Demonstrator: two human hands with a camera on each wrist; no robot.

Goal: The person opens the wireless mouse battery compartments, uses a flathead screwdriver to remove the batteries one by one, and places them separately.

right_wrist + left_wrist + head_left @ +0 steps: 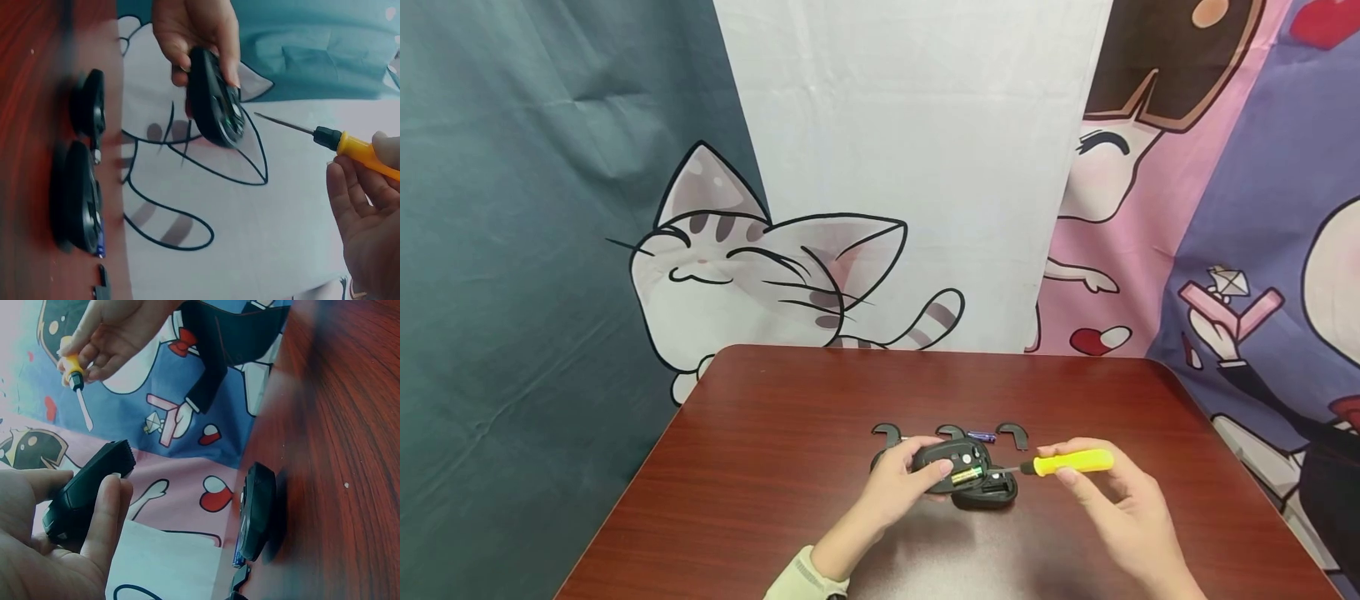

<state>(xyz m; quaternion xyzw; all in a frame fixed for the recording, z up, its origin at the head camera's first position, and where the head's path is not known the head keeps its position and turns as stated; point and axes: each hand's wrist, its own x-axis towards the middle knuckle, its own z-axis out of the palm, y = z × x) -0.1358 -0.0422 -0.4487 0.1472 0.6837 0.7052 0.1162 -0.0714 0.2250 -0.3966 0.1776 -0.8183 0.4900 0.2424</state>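
My left hand grips a black computer mouse raised over the table, underside turned up. A yellow-green battery shows in its uncovered compartment. My right hand holds a screwdriver by its yellow handle, between thumb and fingers. The thin metal shaft points left toward the mouse; in the right wrist view its tip is close to the underside, with a small gap. Below the held mouse, a second black mouse lies on the table, underside up with its compartment uncovered.
Three black curved covers lie in a row farther back, with a blue battery between two of them. Another black mouse sits on the table, mostly hidden behind my left hand in the head view. A printed curtain hangs behind the brown table.
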